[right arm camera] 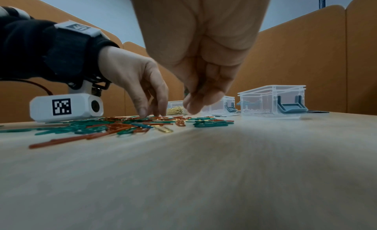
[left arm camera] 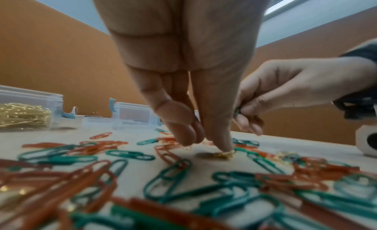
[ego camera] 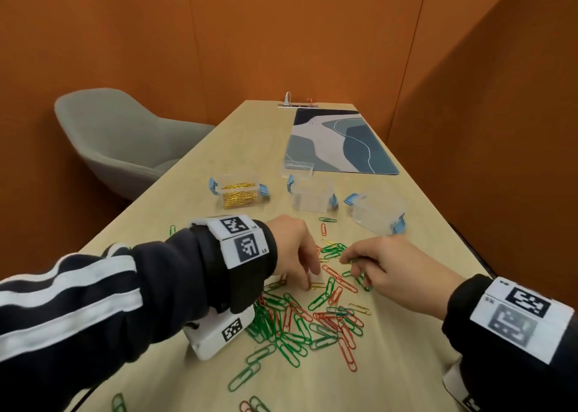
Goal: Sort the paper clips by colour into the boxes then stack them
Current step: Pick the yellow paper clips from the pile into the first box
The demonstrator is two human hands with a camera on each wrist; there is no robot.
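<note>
Green, red and a few gold paper clips (ego camera: 300,321) lie loose on the wooden table (ego camera: 406,333). My left hand (ego camera: 308,282) reaches down into the pile, and one straight fingertip (left arm camera: 221,144) presses a gold clip (left arm camera: 223,154) flat on the table. To its right, my right hand (ego camera: 353,267) hovers just above the pile with several green clips (ego camera: 364,283) pinched in its curled fingers. Beyond the pile stand three clear boxes: one holding gold clips (ego camera: 239,192) and two with nothing visible inside (ego camera: 312,196) (ego camera: 378,213).
A loose clear lid (ego camera: 297,169) lies behind the middle box, in front of a blue patterned mat (ego camera: 341,142). A grey chair (ego camera: 119,139) stands left of the table. Orange partition walls close in behind and on the right.
</note>
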